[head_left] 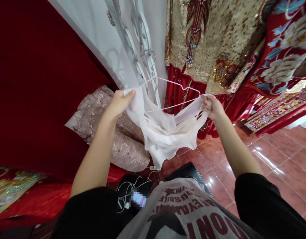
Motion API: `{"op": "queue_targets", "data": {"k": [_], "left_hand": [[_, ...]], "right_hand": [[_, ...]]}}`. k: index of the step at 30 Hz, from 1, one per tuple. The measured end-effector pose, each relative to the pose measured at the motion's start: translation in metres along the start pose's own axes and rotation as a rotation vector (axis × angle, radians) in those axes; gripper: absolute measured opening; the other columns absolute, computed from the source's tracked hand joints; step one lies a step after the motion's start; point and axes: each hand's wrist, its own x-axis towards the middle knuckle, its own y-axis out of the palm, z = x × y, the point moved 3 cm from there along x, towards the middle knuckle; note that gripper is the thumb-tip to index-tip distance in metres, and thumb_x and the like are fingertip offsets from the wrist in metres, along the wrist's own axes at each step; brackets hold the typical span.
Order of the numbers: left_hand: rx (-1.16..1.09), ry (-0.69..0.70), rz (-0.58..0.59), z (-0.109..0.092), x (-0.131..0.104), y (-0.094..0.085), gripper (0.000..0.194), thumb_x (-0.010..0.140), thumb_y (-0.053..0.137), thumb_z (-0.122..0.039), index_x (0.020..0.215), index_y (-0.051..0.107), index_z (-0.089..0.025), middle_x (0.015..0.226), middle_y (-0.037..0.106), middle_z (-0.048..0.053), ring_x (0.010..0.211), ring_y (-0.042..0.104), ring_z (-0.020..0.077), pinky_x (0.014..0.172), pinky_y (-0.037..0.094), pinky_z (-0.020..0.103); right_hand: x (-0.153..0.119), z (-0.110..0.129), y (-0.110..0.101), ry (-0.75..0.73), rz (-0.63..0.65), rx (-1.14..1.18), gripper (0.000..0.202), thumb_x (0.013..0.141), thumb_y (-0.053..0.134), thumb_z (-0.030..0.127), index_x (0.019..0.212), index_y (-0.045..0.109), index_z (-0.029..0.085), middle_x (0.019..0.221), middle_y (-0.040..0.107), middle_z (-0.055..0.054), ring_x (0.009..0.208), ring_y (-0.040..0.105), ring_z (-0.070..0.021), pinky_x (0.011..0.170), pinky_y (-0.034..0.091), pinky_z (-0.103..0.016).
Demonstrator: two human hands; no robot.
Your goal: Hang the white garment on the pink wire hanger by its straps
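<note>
A sheer white garment hangs stretched between both hands, its neckline dipping in the middle and its lower edge hanging in wavy points. My left hand pinches its left shoulder, thumb on top of the cloth. The opposite shoulder is gripped by my right hand, fingers curled around the fabric. A thin white hanger spans the space between the hands, its right end close to my right fingers. Part of the hanger's lower bar is seen through or behind the cloth.
Gold sequined clothing hangs ahead beside a red embroidered piece. White scrolled metalwork stands by the wall. Rolled pink patterned fabric lies left, near a red drape. A phone and white cables rest below, above tiled floor.
</note>
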Motion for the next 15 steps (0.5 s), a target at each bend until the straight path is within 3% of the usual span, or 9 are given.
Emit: {"op": "queue_targets", "data": {"k": [4,7,10,13,15], "left_hand": [[0.034,0.017,0.047,0.002,0.003,0.005,0.01,0.089,0.085,-0.023,0.087,0.079,-0.015,0.087,0.08,0.009,0.101,0.078,0.0296,0.079,0.07,0.032],[0.045,0.018,0.043,0.004,0.0,0.009,0.009,0.09,0.084,-0.023,0.088,0.079,-0.015,0.089,0.08,0.009,0.104,0.078,0.0303,0.083,0.07,0.035],[0.017,-0.009,0.022,0.006,-0.004,0.014,0.01,0.091,0.083,-0.02,0.097,0.079,-0.013,0.092,0.081,0.009,0.107,0.078,0.03,0.086,0.07,0.035],[-0.046,-0.024,-0.014,0.01,-0.009,0.022,0.019,0.09,0.083,-0.019,0.108,0.078,-0.013,0.091,0.08,0.008,0.109,0.078,0.0301,0.087,0.069,0.034],[-0.068,-0.027,-0.02,0.012,-0.01,0.027,0.018,0.091,0.082,-0.019,0.107,0.079,-0.013,0.09,0.079,0.009,0.109,0.078,0.0306,0.087,0.069,0.035]], "right_hand": [[0.025,0.034,-0.008,-0.04,0.054,-0.087,0.014,0.085,0.065,0.029,0.078,0.055,0.022,0.065,0.062,0.002,0.042,0.019,-0.0056,0.04,0.015,-0.02],[0.038,0.054,0.001,-0.167,0.039,-0.215,0.016,0.083,0.069,0.029,0.077,0.057,0.021,0.069,0.064,0.0,0.044,0.026,-0.0052,0.04,0.019,-0.021],[0.045,0.066,0.015,-0.317,0.02,-0.44,0.015,0.082,0.073,0.029,0.08,0.064,0.017,0.072,0.064,-0.003,0.052,0.045,-0.0081,0.044,0.037,-0.022],[0.047,0.07,0.032,-0.481,0.062,-0.679,0.02,0.086,0.074,0.028,0.092,0.071,0.009,0.084,0.069,-0.009,0.077,0.069,-0.0192,0.066,0.059,-0.033],[0.049,0.074,0.043,-0.56,0.104,-0.762,0.022,0.09,0.07,0.027,0.097,0.072,0.006,0.092,0.071,-0.012,0.093,0.074,-0.0263,0.078,0.064,-0.042]]}}
